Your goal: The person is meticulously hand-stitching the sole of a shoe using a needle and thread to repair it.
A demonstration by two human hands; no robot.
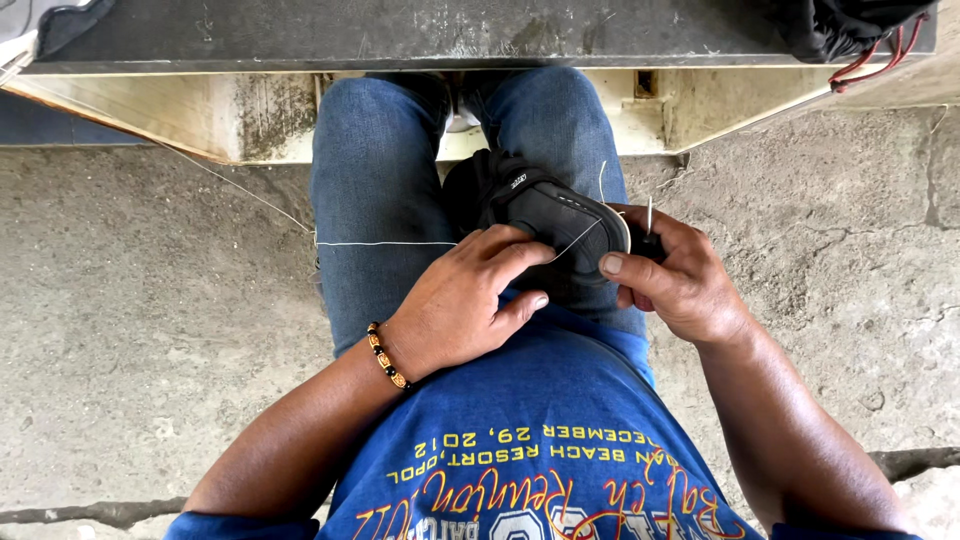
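A black shoe [545,215] with a pale sole edge rests on my lap, between my knees in blue jeans. My left hand [465,300] lies over the shoe's near side, fingers curled and pinching a white thread [385,243] that runs left across my thigh. My right hand [675,275] grips the shoe's right end and holds a thin metal awl or needle [649,213] that points upward beside the sole. A beaded bracelet [387,356] circles my left wrist.
A low concrete ledge [400,40] with a recess below it stands ahead of my knees. A dark bag with red cords [860,35] lies on its right end. Rough concrete floor [150,320] spreads on both sides.
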